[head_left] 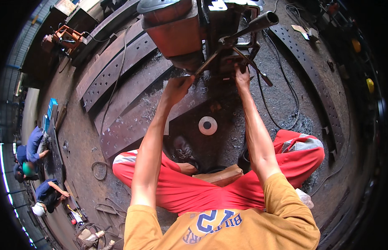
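In front of me stands a drill press with a red-orange body and a dark grey top. Three spokes fan out from its feed handle, one ending in a thick open pipe. My left hand is closed around the lower left spoke, near its end. Against the lower front of the machine rests my right hand, beside the lower right spoke; its fingertips are partly hidden and their grip is unclear. A pale round disc with a dark centre lies on the dark steel plate between my forearms.
Long steel plates with drilled holes lie under and left of the machine; another curves along the right. Metal shavings and a black cable are at right. A wooden block sits by my legs. Several people work at far left.
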`<state>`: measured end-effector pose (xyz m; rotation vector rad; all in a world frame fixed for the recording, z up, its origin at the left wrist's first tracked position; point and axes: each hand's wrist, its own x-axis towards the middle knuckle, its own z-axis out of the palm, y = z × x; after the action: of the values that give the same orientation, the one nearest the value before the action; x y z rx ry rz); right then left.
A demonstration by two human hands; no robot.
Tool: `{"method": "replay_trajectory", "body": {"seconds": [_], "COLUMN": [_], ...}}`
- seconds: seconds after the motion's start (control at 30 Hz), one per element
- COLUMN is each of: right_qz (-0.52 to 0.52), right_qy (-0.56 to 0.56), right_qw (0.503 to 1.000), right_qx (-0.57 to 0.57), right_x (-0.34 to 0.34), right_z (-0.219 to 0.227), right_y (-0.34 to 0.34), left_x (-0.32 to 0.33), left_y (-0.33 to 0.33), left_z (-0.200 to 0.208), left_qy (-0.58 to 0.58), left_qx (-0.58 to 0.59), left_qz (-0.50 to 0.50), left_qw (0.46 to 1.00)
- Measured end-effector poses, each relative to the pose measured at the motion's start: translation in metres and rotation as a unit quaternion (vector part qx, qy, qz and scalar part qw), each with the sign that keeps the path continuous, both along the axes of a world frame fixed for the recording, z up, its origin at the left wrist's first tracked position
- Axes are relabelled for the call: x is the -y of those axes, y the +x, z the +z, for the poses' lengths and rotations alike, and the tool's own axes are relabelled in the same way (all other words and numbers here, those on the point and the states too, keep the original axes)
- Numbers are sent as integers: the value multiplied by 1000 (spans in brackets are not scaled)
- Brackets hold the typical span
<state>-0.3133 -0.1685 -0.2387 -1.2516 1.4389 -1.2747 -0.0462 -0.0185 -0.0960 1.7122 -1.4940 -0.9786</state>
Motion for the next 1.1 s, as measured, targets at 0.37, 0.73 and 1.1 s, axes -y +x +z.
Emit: {"method": "replay_trajectory", "body": {"seconds": [0.37, 0.73, 1.1], "right_qz": [-49, 400, 286], "right_qy": [-264, -268, -316], "right_qw": [951, 876, 898], "right_qx": [-157, 31, -112], "right_x": [-88, -40, 22], "right_z": [188, 368, 329], "right_y": [-40, -19, -44], "left_x": [-5, 2, -37], "left_y": [1, 9, 4], "left_z": [-2, -9, 27], "left_qy": [16, -23, -52], "left_qx": [-4, 66, -19], "left_qz": [6, -30, 18], "left_qw": [1000, 997, 998]}}
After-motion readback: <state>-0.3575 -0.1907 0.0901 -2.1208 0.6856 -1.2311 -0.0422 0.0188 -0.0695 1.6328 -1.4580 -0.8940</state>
